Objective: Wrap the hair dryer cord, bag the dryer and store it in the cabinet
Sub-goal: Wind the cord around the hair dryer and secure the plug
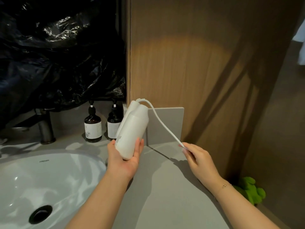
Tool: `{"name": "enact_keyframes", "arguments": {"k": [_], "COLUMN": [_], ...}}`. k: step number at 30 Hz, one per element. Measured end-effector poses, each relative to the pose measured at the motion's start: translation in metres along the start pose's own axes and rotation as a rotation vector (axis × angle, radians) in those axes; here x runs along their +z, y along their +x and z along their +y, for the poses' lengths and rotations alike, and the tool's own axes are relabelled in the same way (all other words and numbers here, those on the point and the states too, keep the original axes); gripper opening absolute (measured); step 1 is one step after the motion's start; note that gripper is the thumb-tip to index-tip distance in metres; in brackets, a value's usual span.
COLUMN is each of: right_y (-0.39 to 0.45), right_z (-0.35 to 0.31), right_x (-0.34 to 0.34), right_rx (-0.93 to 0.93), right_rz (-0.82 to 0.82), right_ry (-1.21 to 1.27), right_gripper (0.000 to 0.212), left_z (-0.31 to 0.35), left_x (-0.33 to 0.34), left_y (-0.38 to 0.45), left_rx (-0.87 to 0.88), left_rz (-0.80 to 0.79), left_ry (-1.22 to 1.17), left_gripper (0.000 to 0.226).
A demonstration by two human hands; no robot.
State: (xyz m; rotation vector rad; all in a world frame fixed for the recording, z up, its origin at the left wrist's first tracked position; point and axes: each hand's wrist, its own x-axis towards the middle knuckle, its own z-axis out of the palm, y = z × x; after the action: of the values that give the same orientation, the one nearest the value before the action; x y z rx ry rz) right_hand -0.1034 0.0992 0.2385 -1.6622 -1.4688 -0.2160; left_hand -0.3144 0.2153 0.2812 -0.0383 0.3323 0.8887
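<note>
grey counter (165,187) fills the lower view. centre, the left hand (125,156) grasps the white hair dryer (132,128), long axis toward 1 o'clock. its cord (162,123) slants to 4 o'clock, pinched by the right hand (196,157).

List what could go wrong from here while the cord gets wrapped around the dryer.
1. The left hand holds the hair dryer only by its lower end, tilted; a tug from the right hand on the taut cord could pull it loose.
2. The sink lies just left of the dryer; a drop might land there.
3. Two pump bottles stand close behind and could be knocked over.
</note>
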Motion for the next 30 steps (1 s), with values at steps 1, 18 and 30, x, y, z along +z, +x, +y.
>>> {"name": "enact_keyframes", "arguments": {"k": [1, 18, 30], "right_y": [0.000, -0.005, 0.001], "right_z": [-0.004, -0.028, -0.029], "right_x": [0.002, 0.009, -0.006], "right_rx": [-0.109, -0.324, -0.020], "right_rz": [0.023, 0.009, 0.043], "right_ry": [-0.050, 0.108, 0.375], "right_gripper": [0.032, 0.017, 0.016], "left_z": [0.002, 0.020, 0.018], "left_x": [-0.001, -0.002, -0.012], "left_y": [0.001, 0.001, 0.002], "left_rx": [0.021, 0.696, 0.566], "left_rz": [0.005, 0.007, -0.075], "left_ry": [-0.003, 0.934, 1.313], "left_gripper": [0.053, 0.032, 0.017]}}
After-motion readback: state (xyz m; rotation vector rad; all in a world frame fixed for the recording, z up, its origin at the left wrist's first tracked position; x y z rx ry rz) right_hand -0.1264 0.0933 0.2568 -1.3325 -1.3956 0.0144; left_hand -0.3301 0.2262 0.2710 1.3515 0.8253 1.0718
